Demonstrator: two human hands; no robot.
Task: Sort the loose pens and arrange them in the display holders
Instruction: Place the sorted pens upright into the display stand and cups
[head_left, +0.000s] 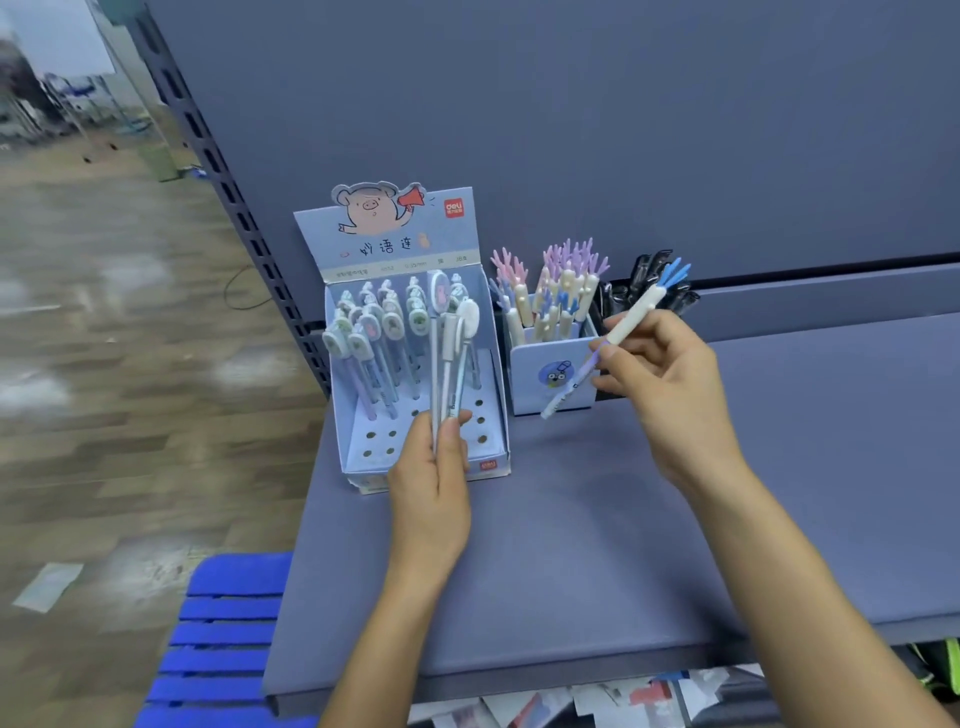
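Far left lies wooden floor (104, 364), with a blue slatted crate (228, 639) just beside the near-left corner of the shelf (545, 571). A slotted upright (244, 223) runs along the shelf's left edge up past the back panel (571, 130).

The pig display box (400, 244) stands at the shelf's left edge, close to the back panel. Its far rows hold oval-capped pens (363, 332) standing upright, and its near rows show open holes (379, 441).

The left grip (431, 478), a bare hand, is curled round a small bunch of oval-capped pens (448, 364). It holds them upright over the box's near-right holes, caps up.

Just right of the box, a small blue holder (535, 384) is packed with antler-topped pens (566, 280). Black pens (644, 283) stand behind it to the right, against the back panel.

The right grip (670, 384) pinches a blue-antlered pen (636, 312) between thumb and fingers. The pen is tilted, with its antlers up and to the right and its tip down-left, in front of the holder's face.

Near the hands and out to the right, the shelf surface is open room as far as its near edge. Loose printed papers (571, 706) show below that edge.
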